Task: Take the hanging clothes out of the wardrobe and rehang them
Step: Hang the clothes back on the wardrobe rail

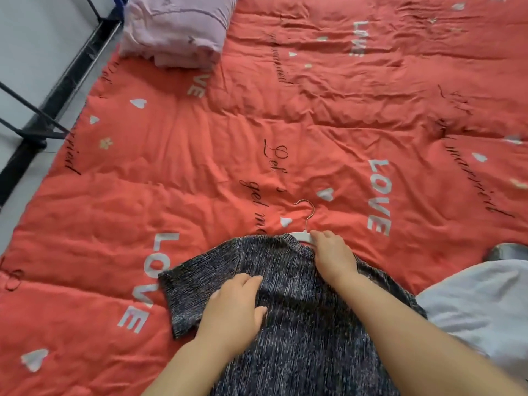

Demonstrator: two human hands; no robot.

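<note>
A dark speckled knit top (297,315) lies flat on the red quilt (257,144), its short sleeve spread to the left. A white hanger (303,235) with a gold hook sticks out of the neckline, hook pointing away from me. My right hand (333,257) lies at the collar, its fingers curled on the white shoulder of the hanger. My left hand (233,307) rests on the top's chest below the sleeve, fingers bent with the fabric bunched under them.
A pale lilac garment (483,304) lies on the quilt to the right of the knit top. A folded lilac blanket (177,27) sits at the far left of the bed. A black metal frame (51,104) stands along the bed's left edge.
</note>
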